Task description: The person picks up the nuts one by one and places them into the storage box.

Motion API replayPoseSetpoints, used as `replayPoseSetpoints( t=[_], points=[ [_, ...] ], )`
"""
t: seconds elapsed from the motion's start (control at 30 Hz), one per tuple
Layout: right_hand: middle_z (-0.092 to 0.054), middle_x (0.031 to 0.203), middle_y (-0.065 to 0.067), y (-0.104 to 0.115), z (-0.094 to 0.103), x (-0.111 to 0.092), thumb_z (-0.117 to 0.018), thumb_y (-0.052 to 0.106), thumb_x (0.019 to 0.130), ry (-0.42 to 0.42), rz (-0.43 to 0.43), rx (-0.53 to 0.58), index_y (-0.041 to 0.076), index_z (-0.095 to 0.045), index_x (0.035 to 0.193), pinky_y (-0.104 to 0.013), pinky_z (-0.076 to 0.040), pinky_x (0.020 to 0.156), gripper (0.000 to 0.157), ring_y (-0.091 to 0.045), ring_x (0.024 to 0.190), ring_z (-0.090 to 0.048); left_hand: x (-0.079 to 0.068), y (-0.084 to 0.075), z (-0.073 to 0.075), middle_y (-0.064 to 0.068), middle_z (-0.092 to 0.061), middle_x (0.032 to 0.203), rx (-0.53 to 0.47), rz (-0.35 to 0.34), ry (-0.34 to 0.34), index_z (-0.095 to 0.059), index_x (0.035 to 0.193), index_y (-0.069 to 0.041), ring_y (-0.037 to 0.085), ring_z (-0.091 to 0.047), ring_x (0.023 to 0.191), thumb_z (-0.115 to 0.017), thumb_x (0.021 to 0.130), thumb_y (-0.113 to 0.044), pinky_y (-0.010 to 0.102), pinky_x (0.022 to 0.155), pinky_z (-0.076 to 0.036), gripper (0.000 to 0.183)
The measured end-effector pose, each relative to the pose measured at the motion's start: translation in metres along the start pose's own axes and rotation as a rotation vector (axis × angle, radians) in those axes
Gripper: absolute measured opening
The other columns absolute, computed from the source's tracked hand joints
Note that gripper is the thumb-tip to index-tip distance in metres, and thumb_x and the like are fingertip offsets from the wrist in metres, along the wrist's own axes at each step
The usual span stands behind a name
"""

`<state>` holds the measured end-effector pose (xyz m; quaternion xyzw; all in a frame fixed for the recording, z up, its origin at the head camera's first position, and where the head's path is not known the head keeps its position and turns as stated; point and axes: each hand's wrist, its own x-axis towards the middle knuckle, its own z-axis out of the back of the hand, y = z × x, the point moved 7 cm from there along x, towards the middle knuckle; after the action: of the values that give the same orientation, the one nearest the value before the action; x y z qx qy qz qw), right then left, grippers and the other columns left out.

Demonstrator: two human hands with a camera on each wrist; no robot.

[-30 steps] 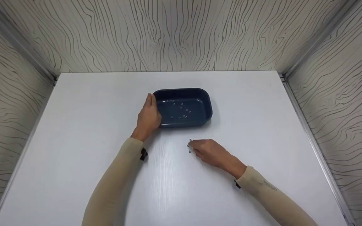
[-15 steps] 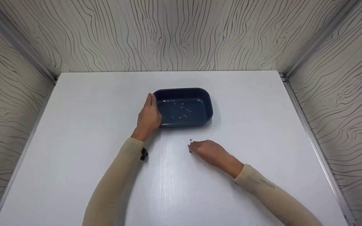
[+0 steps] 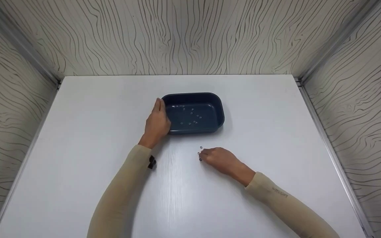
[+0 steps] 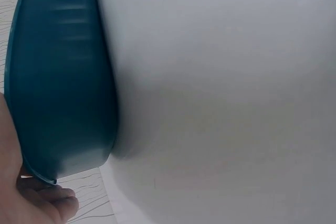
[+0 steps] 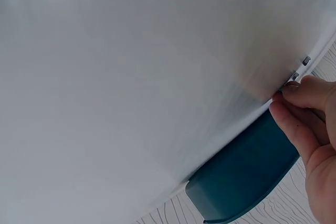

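A dark blue-green rectangular tub (image 3: 193, 129) stands on the white table. My left hand (image 3: 157, 124) holds it at the left end, its fingers bent over the rim in the left wrist view. Several small ring-like metal nuts (image 3: 191, 113) lie scattered on the tub's floor. In front of the tub, my right hand (image 3: 222, 160) has its thumb and fingertips together, low at the table, pinching a tiny nut (image 5: 290, 83) that they mostly hide. Close by lie loose nuts, one nearer the tub (image 3: 201, 147) and another left of the fingertips (image 3: 198, 153).
The white tabletop (image 3: 78, 132) spreads around the tub. Wood-grain patterned panels (image 3: 177, 36) rise at the back and both sides, with metal rails (image 3: 329, 142) along the side edges.
My right wrist and forearm have shifted slightly, while the fingertips stay among the nuts. My left hand keeps its hold and the tub hardly moves.
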<state>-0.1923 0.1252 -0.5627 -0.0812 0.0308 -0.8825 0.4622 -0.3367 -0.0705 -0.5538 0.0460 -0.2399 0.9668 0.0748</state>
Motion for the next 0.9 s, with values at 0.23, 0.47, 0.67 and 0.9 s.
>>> replayPoseSetpoints(
  t=[0.23,0.47,0.67,0.9],
  points=[
    [-0.082,0.105,-0.002,-0.003,0.003,-0.001,-0.077,0.003,0.089,0.006,-0.005,0.021,0.01,-0.076,0.111,-0.028,-0.065,0.079,0.023,-0.013,0.093,-0.079,0.001,0.0,0.0,0.028,-0.026,0.171,0.004,-0.001,0.001,-0.023,0.162,0.01,0.038,-0.039,0.155,-0.041,0.104,-0.007,0.047,0.116,-0.051,0.063],
    [-0.082,0.106,-0.005,-0.008,0.009,-0.007,-0.078,0.0,0.087,-0.043,-0.029,0.029,0.008,-0.075,0.109,-0.03,-0.065,0.078,0.024,-0.015,0.092,-0.079,0.001,0.0,0.0,0.028,-0.025,0.171,-0.01,0.002,0.008,-0.023,0.162,0.009,0.038,-0.038,0.156,-0.039,0.105,-0.007,0.047,0.12,-0.047,0.062],
    [-0.082,0.106,-0.006,-0.01,0.014,-0.011,-0.078,-0.001,0.087,-0.095,-0.026,0.025,0.007,-0.075,0.109,-0.029,-0.065,0.078,0.024,-0.016,0.091,-0.08,0.0,-0.001,0.002,0.028,-0.026,0.171,-0.001,-0.006,0.004,-0.023,0.162,0.01,0.038,-0.038,0.156,-0.041,0.104,-0.007,0.047,0.119,-0.048,0.062],
    [-0.083,0.107,-0.009,-0.027,0.02,-0.013,-0.075,-0.01,0.086,-0.201,-0.13,0.355,0.003,-0.08,0.11,-0.032,-0.066,0.084,0.028,-0.019,0.098,-0.081,0.0,0.0,0.001,0.028,-0.026,0.171,0.025,-0.003,0.012,-0.023,0.162,0.009,0.039,-0.043,0.152,-0.041,0.104,-0.007,0.047,0.109,-0.055,0.063]
  ],
)
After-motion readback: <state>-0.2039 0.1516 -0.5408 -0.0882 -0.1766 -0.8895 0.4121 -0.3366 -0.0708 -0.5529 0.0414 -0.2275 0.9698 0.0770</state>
